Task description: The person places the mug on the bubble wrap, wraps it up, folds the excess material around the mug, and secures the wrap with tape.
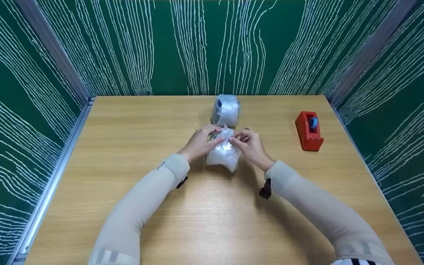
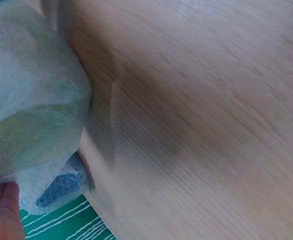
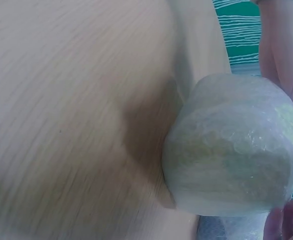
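A bundle wrapped in bubble wrap (image 1: pixel 223 154) sits on the table in front of me. Its contents are hidden, though a yellowish-green tint shows through in the left wrist view. My left hand (image 1: pixel 201 141) holds the wrap at the bundle's upper left, thumb laid across the top. From the right, my right hand (image 1: pixel 250 144) pinches the wrap between thumb and bent forefinger, close to the left thumb. Just behind the bundle stands a roll of bubble wrap (image 1: pixel 229 110), its dark hollow core facing left.
Toward the right edge of the wooden table (image 1: pixel 123 147) is a red tape dispenser (image 1: pixel 309 132) with a small blue tape roll. Green walls with white wavy lines enclose the table's back and sides.
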Available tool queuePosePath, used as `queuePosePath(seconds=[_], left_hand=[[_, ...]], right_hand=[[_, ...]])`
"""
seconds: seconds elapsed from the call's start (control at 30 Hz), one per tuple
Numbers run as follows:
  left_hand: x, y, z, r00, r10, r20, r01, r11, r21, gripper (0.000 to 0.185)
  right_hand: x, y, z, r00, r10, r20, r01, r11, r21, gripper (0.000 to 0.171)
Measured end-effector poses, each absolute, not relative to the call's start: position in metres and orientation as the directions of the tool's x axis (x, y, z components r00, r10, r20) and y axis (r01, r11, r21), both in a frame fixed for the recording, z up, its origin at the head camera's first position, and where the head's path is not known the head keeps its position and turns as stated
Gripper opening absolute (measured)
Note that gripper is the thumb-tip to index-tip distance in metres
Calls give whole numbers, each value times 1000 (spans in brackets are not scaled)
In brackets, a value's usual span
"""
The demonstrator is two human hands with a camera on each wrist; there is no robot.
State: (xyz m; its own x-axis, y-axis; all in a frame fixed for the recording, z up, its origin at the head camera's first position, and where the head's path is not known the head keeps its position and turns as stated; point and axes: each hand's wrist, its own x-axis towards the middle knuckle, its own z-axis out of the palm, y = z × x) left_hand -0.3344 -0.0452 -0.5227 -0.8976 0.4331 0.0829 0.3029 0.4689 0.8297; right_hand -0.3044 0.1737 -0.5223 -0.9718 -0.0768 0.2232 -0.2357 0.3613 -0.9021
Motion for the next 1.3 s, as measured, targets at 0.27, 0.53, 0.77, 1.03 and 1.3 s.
queuePosePath(seconds=[0.27,0.53,0.77,1.03,1.3], left_hand=[[-333,-42,-522,-912,398,98,297,477,827,23],[-332,-38,-523,-912,377,161,345,494,798,17],[-333,-34,-524,-905,384,182,376,523,765,13],[-333,-35,-523,-897,408,173,391,546,740,33],[-333,-45,-519,-810,570,141,515,575,636,51]], right_hand=[[-312,173,-521,-987,-75,144,-160,323,-933,11],[-320,171,-519,-987,-67,147,-161,385,-909,14],[-326,171,-515,-996,-27,86,-89,433,-897,12],[-333,175,-512,-998,-41,-56,32,442,-897,24],[-335,177,-514,-996,-38,-76,49,471,-881,26]])
